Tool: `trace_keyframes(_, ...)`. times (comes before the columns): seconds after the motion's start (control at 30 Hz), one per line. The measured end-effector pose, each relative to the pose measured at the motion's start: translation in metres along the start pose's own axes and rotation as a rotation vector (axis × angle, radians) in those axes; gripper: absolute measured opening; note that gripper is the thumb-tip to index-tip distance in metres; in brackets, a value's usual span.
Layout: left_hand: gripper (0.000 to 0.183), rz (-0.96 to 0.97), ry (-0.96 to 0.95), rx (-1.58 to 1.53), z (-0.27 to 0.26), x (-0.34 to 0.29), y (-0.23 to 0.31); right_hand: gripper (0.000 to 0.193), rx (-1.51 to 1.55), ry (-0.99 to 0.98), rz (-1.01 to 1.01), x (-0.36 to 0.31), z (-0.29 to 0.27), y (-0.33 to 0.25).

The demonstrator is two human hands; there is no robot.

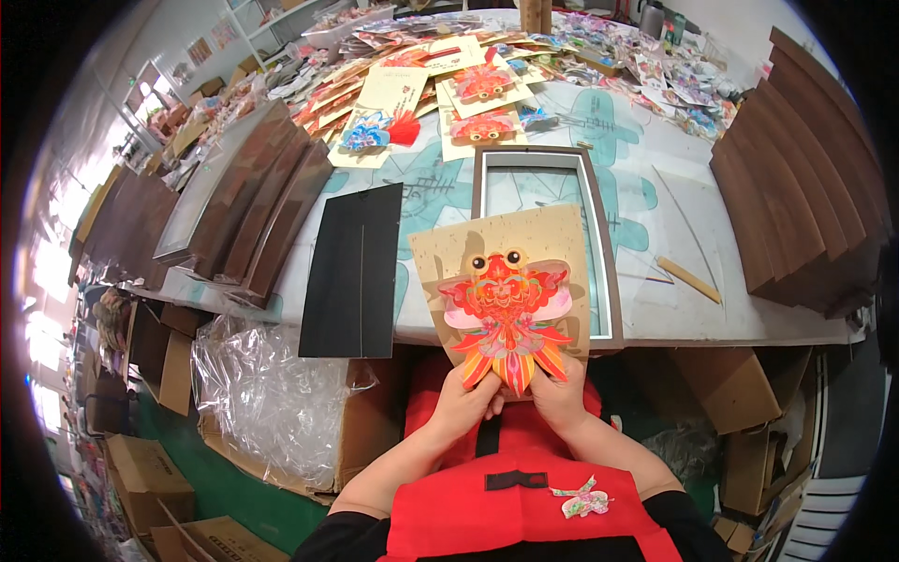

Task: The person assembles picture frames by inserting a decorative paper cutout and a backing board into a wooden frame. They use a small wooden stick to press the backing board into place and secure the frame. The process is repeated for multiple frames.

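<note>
A tan card (431,245) with a red, orange and pink paper goldfish (506,298) mounted on it is held up before me, tilted over the table's near edge. My left hand (465,401) is closed around its lower left edge by the fish's tail. On the lower right, my right hand (560,391) grips it the same way, thumb near the tail tips. The fish has two bulging yellow-and-black eyes and spread fins. Behind the card lies a dark brown frame (604,234) with a white inner border. A black backing board (351,272) rests left of it, overhanging the edge.
Stacked brown frames stand at the left (253,197) and right (796,187). Farther back are cards with blue and red fish (370,131) and colourful piles. A wooden-handled tool (688,279) lies at right. Below left, a cardboard box holds clear plastic wrap (276,403).
</note>
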State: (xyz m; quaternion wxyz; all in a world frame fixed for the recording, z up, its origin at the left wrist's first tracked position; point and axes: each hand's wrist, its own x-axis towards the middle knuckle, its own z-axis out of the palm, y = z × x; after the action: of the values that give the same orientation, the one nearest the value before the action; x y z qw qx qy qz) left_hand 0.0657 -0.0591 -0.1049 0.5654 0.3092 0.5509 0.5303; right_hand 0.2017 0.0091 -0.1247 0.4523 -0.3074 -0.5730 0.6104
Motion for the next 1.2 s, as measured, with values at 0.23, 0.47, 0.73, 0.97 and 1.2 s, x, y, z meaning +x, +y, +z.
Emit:
trace_keyframes(0.23, 0.013, 0.138, 0.05, 0.044, 0.001, 0.006, -0.002, 0.014, -0.224, -0.002, -0.158, 0.006, -0.002, -0.006)
trace_keyframes(0.47, 0.009, 0.103, 0.135, -0.039, 0.01, 0.003, 0.004, 0.019, -0.195, -0.128, -0.181, 0.008, -0.006, -0.005)
trace_keyframes(0.73, 0.013, 0.689, 0.287, 0.433, 0.004, 0.019, -0.024, 0.018, -0.097, -0.021, -0.096, 0.006, 0.003, -0.001)
trace_keyframes(0.97, 0.021, 0.107, -0.092, -0.339, -0.012, 0.01, -0.01, 0.019, 0.002, -0.1, 0.103, 0.003, -0.011, -0.002)
trace_keyframes(1.2, 0.017, 0.318, 0.14, 0.032, -0.001, 0.011, -0.015, 0.021, -0.074, -0.07, -0.091, 0.002, -0.003, 0.003)
